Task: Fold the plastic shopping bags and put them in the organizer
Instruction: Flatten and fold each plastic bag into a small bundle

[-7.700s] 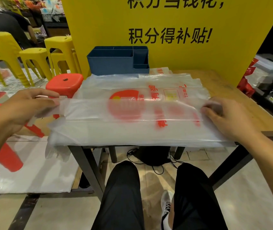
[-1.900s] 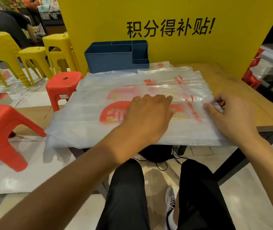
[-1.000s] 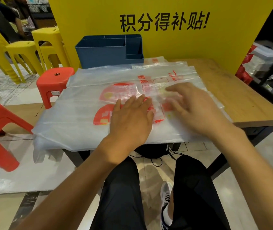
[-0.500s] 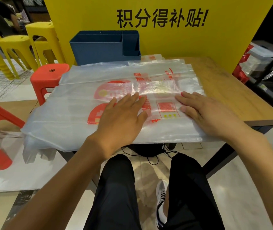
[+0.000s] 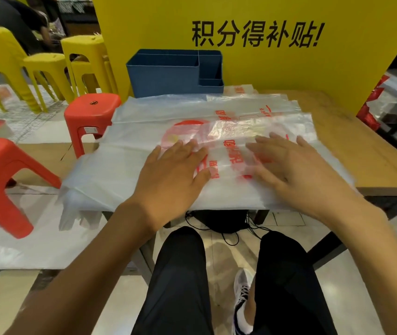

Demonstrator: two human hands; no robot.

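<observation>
While both palms lie flat, fingers released, left hand (image 5: pixel 171 180) and right hand (image 5: pixel 296 175) press the top bag (image 5: pixel 229 151) to set its crease; organizer (image 5: pixel 168 73) waits at 12 o'clock on the surface (image 5: pixel 361 151).

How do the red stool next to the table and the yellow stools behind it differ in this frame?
The red stool is low, its seat below the table top; the yellow stools reach higher. It stands singly; the yellow ones appear stacked, clustered farther back. It touches the overhanging plastic bags; the yellow stools stand clear. Both look like moulded plastic.
</observation>
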